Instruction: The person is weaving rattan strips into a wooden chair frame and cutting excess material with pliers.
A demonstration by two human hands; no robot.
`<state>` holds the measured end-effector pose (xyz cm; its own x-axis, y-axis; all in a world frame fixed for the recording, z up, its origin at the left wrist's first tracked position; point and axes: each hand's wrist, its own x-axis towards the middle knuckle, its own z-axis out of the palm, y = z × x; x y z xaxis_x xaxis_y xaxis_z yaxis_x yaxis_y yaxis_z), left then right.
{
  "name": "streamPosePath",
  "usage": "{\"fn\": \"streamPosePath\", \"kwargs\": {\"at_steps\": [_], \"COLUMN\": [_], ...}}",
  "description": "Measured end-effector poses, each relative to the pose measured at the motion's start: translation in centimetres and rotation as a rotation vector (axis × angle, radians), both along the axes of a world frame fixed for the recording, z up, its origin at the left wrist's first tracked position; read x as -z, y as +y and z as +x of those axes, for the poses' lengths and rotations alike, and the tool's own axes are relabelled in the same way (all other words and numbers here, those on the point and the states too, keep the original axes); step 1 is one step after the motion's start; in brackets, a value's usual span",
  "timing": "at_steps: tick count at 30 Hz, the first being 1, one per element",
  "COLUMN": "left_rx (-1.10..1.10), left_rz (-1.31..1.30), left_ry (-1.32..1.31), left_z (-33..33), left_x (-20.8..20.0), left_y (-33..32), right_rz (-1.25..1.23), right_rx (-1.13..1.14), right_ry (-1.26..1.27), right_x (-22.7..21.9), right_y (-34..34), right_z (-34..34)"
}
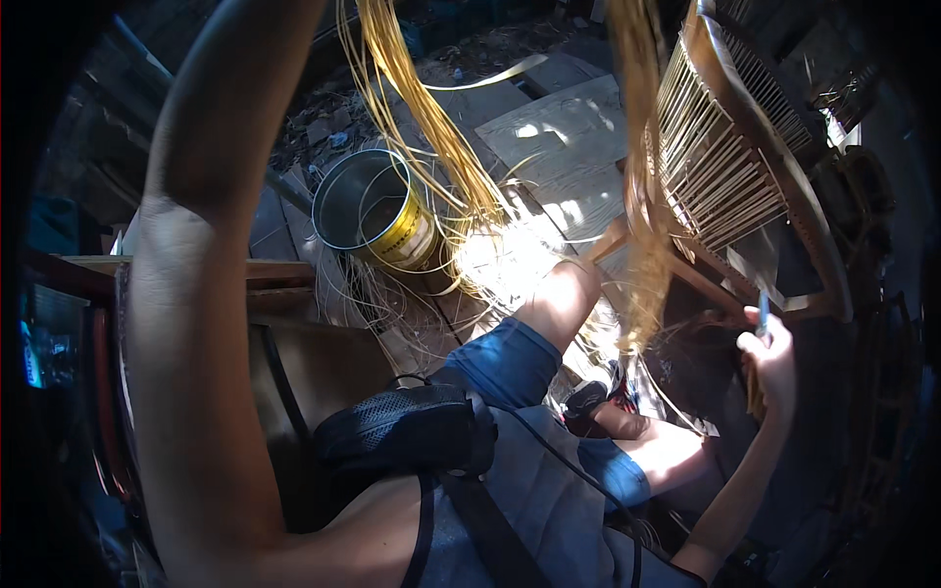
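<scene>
My left arm reaches up past the upper edge, so my left hand is out of sight. A long bundle of golden cane strands [431, 113] hangs from the top beside that arm. A second, browner bundle of strands [645, 186] hangs farther right, blurred. At the right, my right hand [771, 355] is closed around a slim tool with a blue end [764, 312]; its kind cannot be made out. Some tan material [754, 394] shows under the same hand. Just above it stands a curved wooden chair frame [784, 167] strung with rows of thin cane strands [720, 186].
A yellow metal bucket [423, 235] stands at the centre left with loose strands around it. Wooden boards [554, 122] cover the ground beyond. My bare knee [567, 294] is in bright sun. A black mesh pouch [392, 431] hangs at my chest.
</scene>
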<state>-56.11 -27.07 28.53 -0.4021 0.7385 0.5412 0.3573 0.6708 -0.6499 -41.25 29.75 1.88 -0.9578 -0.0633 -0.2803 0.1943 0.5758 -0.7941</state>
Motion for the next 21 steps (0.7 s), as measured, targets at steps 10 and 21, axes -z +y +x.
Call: {"fn": "streamPosePath", "kwargs": {"at_steps": [10, 21], "left_rx": [0.021, 0.556], "left_rz": [0.641, 1.312], "left_ry": [-0.195, -0.665], "left_z": [6.2, 6.1], "left_x": [11.0, 18.9], "left_y": [13.3, 18.6], "right_rz": [0.052, 0.393], "right_rx": [-0.327, -0.418], "right_ry": [0.677, 0.747], "right_x": [-21.9, -21.8], "right_y": [-24.1, -27.0], "right_z": [-1.1, 1.4]}}
